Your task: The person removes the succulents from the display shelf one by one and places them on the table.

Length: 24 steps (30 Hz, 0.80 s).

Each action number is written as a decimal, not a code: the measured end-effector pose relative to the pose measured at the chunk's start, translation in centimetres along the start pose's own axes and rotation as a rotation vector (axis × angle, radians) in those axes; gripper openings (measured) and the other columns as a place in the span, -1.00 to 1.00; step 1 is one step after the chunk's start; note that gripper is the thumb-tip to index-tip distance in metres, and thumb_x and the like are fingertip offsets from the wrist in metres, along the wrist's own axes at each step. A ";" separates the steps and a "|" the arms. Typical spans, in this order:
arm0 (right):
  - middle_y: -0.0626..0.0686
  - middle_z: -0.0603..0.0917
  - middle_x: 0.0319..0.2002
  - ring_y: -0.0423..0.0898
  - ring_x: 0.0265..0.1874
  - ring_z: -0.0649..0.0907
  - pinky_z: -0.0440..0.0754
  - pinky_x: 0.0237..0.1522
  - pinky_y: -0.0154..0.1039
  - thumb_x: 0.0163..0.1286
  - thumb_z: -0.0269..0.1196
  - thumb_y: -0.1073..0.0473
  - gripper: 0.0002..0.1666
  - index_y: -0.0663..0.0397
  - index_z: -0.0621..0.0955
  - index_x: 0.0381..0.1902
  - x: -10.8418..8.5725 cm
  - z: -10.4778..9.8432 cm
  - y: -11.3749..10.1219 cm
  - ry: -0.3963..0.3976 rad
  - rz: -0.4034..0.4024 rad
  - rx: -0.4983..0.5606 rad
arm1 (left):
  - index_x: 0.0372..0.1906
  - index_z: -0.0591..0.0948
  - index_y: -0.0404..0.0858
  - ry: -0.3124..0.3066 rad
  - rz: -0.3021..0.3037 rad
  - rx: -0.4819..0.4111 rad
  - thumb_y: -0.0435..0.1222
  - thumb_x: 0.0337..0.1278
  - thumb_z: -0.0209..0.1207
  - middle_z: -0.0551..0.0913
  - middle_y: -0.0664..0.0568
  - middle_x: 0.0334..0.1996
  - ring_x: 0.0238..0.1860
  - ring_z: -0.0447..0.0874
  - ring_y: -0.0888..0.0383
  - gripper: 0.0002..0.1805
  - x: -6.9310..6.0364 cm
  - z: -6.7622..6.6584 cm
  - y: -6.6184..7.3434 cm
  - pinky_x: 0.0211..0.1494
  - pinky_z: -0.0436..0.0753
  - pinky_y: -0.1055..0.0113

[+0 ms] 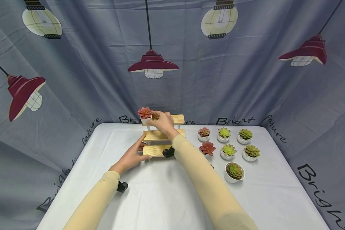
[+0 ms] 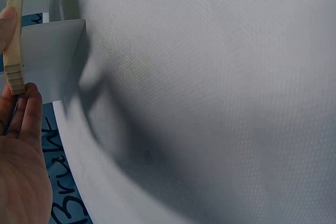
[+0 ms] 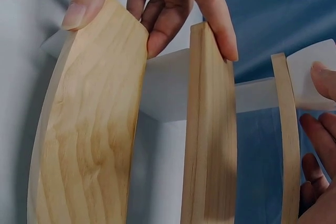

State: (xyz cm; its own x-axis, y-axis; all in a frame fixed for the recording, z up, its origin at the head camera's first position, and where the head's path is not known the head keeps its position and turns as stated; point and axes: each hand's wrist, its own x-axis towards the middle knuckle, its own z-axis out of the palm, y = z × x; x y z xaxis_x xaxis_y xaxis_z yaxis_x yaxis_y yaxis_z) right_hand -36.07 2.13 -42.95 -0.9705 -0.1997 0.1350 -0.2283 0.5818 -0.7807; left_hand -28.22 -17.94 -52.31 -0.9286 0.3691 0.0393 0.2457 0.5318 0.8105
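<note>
A three-step wooden display stand (image 1: 158,135) with white supports stands near the back of the table. My left hand (image 1: 131,158) grips its left end, thumb at the front of the lowest board (image 3: 94,114) and the index finger reaching to the middle board (image 3: 212,124). At the left end of the top board (image 3: 287,129), my right hand (image 1: 163,123) holds a red potted succulent (image 1: 145,113) by its white pot (image 3: 313,74). Whether the pot's base touches that board, I cannot tell. Part of the stand is hidden behind my right hand.
Right of the stand, several potted succulents stand in rows, among them a green one (image 1: 224,132), a red one (image 1: 207,148) and a larger-potted one (image 1: 234,171) nearer me. My right sleeve (image 1: 206,182) partly covers that group. A grey-blue curtain (image 1: 189,92) hangs behind the white-covered table (image 1: 149,198).
</note>
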 end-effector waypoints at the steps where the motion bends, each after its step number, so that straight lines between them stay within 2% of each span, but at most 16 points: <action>1: -0.15 0.70 0.13 -0.05 0.22 0.36 0.11 0.42 0.04 0.33 0.41 -0.17 -0.33 -0.14 0.59 0.35 0.0 0.0 0.0 -0.001 -0.002 0.001 | 0.69 -0.09 0.11 0.001 0.001 0.000 -0.12 0.08 0.53 0.50 -0.13 0.26 0.29 0.51 -0.13 0.23 0.0 0.0 0.0 0.42 0.44 -0.01; 24: -0.12 0.69 0.18 -0.02 0.28 0.38 0.03 0.45 0.10 0.34 0.40 -0.19 -0.27 -0.13 0.53 0.40 -0.1 0.2 -0.2 -0.010 -0.006 -0.046 | 0.68 -0.09 0.14 0.005 -0.006 0.009 -0.09 0.09 0.52 0.49 -0.11 0.28 0.30 0.50 -0.13 0.23 0.1 0.1 -0.2 0.42 0.43 -0.04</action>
State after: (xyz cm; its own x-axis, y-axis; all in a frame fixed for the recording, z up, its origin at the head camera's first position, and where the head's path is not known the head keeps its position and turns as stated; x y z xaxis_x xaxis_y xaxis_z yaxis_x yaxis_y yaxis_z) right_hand -35.96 1.89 -42.88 -0.9683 -0.2110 0.1336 -0.2378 0.6160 -0.7510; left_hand -28.35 -17.94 -52.55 -0.9315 0.3618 0.0377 0.2426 0.5407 0.8055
